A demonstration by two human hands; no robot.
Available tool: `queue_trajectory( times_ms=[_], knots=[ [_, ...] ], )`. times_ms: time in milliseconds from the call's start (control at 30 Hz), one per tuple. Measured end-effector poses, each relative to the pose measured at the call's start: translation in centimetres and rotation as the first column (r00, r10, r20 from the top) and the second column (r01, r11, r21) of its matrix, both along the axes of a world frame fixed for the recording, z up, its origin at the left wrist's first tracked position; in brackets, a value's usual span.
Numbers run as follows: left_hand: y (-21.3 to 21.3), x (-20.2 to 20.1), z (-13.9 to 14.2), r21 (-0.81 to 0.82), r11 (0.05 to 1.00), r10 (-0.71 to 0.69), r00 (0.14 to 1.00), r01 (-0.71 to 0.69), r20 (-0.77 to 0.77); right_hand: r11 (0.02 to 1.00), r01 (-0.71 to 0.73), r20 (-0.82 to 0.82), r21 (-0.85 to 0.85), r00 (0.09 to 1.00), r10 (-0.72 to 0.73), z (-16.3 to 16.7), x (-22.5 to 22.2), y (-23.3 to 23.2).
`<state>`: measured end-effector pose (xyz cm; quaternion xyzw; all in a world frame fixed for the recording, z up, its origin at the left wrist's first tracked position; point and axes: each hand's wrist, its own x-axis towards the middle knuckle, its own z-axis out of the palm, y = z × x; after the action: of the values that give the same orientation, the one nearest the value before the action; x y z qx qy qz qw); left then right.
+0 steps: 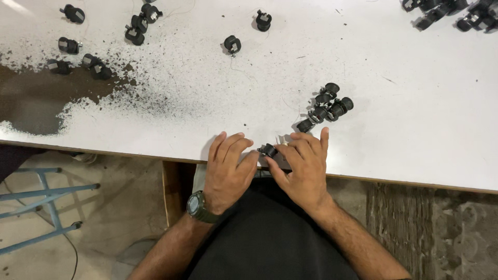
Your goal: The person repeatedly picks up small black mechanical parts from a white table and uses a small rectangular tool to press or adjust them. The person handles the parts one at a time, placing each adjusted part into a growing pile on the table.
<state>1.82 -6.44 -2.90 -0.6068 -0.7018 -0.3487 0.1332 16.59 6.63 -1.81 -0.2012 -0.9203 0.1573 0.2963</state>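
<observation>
Dark cloth over the person's lap (264, 243) fills the bottom of the view, and both forearms rise from it to the near edge of the white bench (415, 129). Left hand (228, 168), with a dark wristwatch (199, 206) on it, lies palm down at the bench edge, its fingers (231, 145) loosely curled and close together. Right hand (306, 166) lies beside it, fingers spread a little and pointing away from the body.

Between the two hands, right at the bench edge, sits a small black part (268, 151) with a bit of bright metal on it. It touches the tip of the left thumb on one side and the right thumb and forefinger on the other, so both hands pinch it lightly rather than closing around it. Neither hand is clearly nearer; the part is at the meeting point of the fingertips. Its long axis seems to run roughly left to right, along the bench edge, with the metal end toward the left hand, though it is too small and too covered to be sure.

Just beyond the right hand's fingertips lies a cluster of similar black parts (326, 106), touching each other. More of them are scattered well apart across the far left (96, 66) and the far right corner (451, 10). A dark worn patch (36, 103) mars the bench surface at left. A blue metal frame (46, 207) stands on the floor below.
</observation>
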Motion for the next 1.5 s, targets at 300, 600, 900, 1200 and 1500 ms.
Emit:
queue_trajectory(
  times_ms=[300, 600, 900, 1200, 1500],
  knots=[
    [0.4, -1.3, 3.1, -0.166, 0.972, -0.113, 0.947, 0.168, 0.299, 0.975, -0.220, 0.134, 0.037, 0.968, 0.213, 0.6, 0.3, 1.3],
    [0.4, -2.1, 4.7, -0.311, 0.926, 0.052, 0.743, 0.215, 0.667, 0.987, -0.163, 0.121, -0.011, 0.979, 0.163, 0.7, 0.3, 1.4],
    [1.0, -0.3, 2.4, -0.232, 0.962, 0.063, 0.708, 0.145, 0.703, 0.981, -0.193, -0.156, -0.032, 0.970, 0.185, 0.0, 1.5, -0.7],
    [1.0, 0.4, 1.4, -0.167, 0.977, 0.030, 0.695, 0.130, 0.718, 0.979, -0.197, -0.174, -0.051, 0.967, 0.185, -1.3, 1.3, -1.4],
    [1.7, 0.9, 1.7, -0.128, 0.988, 0.030, 0.697, 0.090, 0.717, 0.986, -0.164, -0.172, 0.008, 0.972, 0.163, -1.5, 1.2, -1.3]
  ],
)
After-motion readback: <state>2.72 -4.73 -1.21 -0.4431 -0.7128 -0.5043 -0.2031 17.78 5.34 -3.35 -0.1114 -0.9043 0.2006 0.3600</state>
